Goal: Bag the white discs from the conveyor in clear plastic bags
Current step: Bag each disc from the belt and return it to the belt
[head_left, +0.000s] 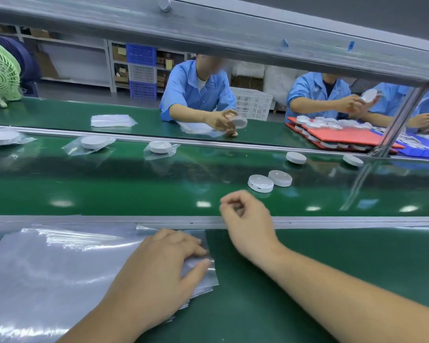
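Note:
Two bare white discs (260, 183) lie side by side on the green conveyor belt (134, 191), and two more (296, 157) sit farther right near the belt's far rail. My right hand (248, 219) hovers over the belt's near edge just short of the pair, fingers loosely curled, holding nothing. A stack of clear plastic bags (60, 263) lies on the near ledge. My left hand (164, 268) rests on its right end, and its fingertips press on the top bag's edge. Three bagged discs (94, 142) ride the belt at the far left.
Two people in blue shirts (198, 90) work across the belt, each handling a disc. Red trays with discs (337, 134) sit at the far right. A green fan (0, 70) stands far left. A metal beam (208, 28) crosses overhead, with a slanted post (396, 120) at right.

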Available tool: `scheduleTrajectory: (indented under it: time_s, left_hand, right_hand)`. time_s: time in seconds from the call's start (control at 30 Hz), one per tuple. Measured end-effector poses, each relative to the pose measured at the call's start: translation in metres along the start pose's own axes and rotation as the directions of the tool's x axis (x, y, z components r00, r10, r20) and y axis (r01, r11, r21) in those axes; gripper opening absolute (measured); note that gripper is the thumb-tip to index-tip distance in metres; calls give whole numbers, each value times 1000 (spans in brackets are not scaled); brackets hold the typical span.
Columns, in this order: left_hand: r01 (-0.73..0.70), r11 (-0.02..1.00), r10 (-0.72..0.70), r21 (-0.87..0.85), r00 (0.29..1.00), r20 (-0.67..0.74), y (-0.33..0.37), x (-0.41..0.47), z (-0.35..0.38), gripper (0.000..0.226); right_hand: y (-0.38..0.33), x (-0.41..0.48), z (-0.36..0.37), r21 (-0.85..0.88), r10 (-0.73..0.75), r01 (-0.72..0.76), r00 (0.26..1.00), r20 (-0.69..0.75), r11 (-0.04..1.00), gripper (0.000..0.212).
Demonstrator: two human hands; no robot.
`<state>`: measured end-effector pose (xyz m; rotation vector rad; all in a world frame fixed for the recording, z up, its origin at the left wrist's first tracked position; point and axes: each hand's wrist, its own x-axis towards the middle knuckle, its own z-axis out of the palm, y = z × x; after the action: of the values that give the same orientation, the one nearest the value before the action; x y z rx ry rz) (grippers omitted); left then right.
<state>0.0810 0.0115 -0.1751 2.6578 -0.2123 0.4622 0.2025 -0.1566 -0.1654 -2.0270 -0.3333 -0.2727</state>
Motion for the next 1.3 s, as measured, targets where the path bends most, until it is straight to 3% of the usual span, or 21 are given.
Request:
scheduleTrajectory:
  time_s: [0.07,0.2,0.27,0.4,0.53,0.73,0.9,0.93,1.03,1.1,1.17,1.3]
  left_hand:
    - [37,999,-38,-20,998,-42,0,-1,1,49]
    - [88,995,-93,-49,992,-91,0,-1,1,33]
    - [82,996,-84,-31,995,-58,0,0,1,28]
    - [62,998,-62,2,998,-4,-3,0,4,29]
    - [32,999,-32,6,998,52,-1,1,1,31]
    - [-22,998,12,60,987,163,10,7,-19,32]
    - [-15,997,7,77,995,102,6,4,-19,33]
    - [7,998,-12,60,997,78,3,4,-18,29]
    - [75,995,-74,-73,997,19,-4,5,-18,21]
    - [112,978,-121,-175,992,-45,-3,6,-22,22]
    - [128,960,-160,-250,981,-113,-1,7,-25,21]
    - [107,935,-182,-339,963,-198,2,7,-25,15]
  right_hand:
    - [10,38,-17,-197,16,-33,996,-86,980,10]
    - [39,104,-42,-629,214,-183,976,-27,756,58]
    - [53,119,-49,-637,296,-199,954,48,745,70]
    - [66,130,-56,-645,245,-147,967,64,750,58]
    - [68,128,-46,-809,103,26,989,106,588,59]
    - [72,136,-22,-698,51,109,977,205,708,61]
    - [52,135,-10,-783,-46,252,960,276,569,42]
    - [46,129,-12,-766,-73,279,954,292,579,42]
    - [25,93,-22,-547,-167,324,934,316,772,45]
    - [15,55,-30,-326,-327,430,887,326,842,45]
    - [7,12,-39,-171,-476,543,820,319,822,47]
    - [1,-38,-56,-144,-602,686,705,375,713,50]
